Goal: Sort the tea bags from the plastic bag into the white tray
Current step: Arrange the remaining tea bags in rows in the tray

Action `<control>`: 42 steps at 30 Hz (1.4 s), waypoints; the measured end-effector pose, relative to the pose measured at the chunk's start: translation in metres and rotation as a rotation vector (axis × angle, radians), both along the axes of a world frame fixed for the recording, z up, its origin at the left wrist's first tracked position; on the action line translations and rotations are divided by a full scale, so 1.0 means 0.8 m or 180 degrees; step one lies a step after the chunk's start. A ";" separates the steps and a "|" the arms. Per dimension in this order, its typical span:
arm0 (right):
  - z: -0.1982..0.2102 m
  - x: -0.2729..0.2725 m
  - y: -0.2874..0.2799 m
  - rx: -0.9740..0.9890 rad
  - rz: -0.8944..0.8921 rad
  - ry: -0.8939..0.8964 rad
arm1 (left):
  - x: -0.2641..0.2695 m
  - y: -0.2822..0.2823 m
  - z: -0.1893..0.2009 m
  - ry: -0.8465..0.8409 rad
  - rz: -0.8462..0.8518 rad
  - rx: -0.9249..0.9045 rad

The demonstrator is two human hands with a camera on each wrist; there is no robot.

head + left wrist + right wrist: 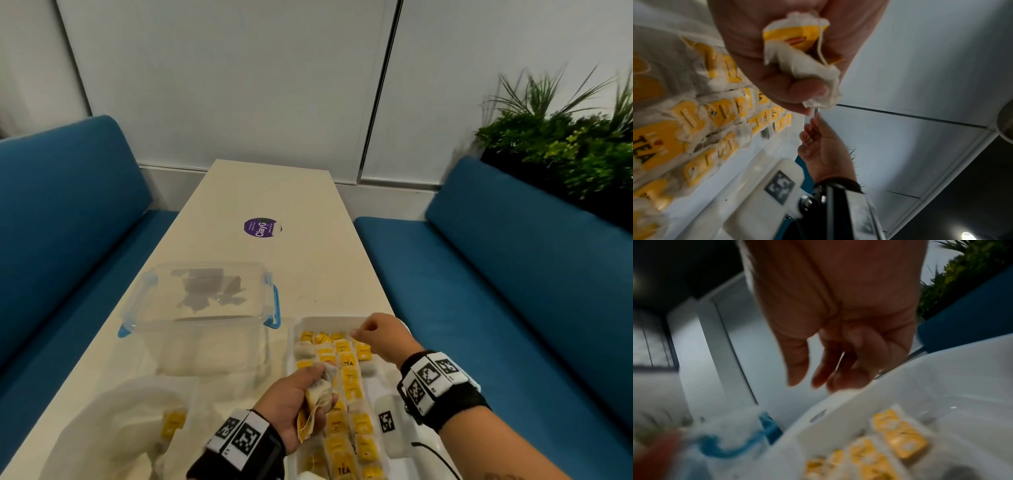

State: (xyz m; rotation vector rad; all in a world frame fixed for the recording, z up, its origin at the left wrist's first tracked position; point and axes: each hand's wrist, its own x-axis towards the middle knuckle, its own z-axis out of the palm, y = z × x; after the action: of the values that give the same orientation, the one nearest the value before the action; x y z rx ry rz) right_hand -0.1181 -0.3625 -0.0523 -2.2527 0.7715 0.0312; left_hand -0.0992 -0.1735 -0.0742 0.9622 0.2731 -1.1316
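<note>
Tabletop (219, 342) runs up the frame's middle, carrying a purple "ClayG" sticker (261, 227). At lower right the white tray (329, 322) lies lengthwise toward the top, its rows of yellow-tagged tea bags (349, 380) printed "TEA". At lower left sits the plastic bag (113, 421). Left hand (294, 404) clutches several crumpled tea bags; right hand (380, 334), fingers loosely curled, hovers above the tray's far end.

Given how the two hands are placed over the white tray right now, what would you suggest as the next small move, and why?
Probably bring the right hand back to the left hand and take one tea bag. The left hand grips a crumpled bunch of yellow-tagged tea bags, while the right hand hovers with nothing visible in it over the far end of the white plastic tray, whose rows of bags look unfinished there.
</note>
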 end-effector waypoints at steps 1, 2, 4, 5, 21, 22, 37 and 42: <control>0.013 -0.006 0.011 0.0363 0.0215 0.0138 | 0.000 -0.002 0.000 0.0018 -0.0003 -0.0002; 0.024 -0.012 0.023 0.0699 0.0427 0.0289 | 0.001 -0.004 0.000 0.0035 -0.0027 0.0000; 0.036 -0.026 0.042 0.1051 0.0798 0.0453 | 0.002 -0.008 -0.003 0.0034 -0.0124 -0.0002; 0.036 -0.032 0.048 0.1055 0.0892 0.0456 | 0.001 -0.008 -0.002 0.0022 -0.0187 -0.0021; 0.025 -0.061 0.062 0.0014 0.0180 -0.1175 | -0.008 0.002 -0.001 -0.0526 -0.0232 0.0003; 0.028 -0.062 0.063 -0.0080 0.0353 -0.1244 | -0.007 0.004 -0.003 -0.0671 -0.0276 0.0036; 0.027 -0.058 0.063 0.0453 0.1022 -0.0284 | -0.007 0.023 0.007 -0.1123 -0.0041 0.0362; 0.012 -0.053 0.029 0.0165 -0.0329 -0.0824 | -0.006 0.023 0.004 -0.0099 0.0039 0.0068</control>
State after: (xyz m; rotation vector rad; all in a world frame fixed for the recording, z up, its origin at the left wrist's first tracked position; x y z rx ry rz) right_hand -0.1608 -0.3389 -0.0424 -2.1115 0.7357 -0.2811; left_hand -0.1039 -0.1550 -0.0708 0.9948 0.2661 -1.1036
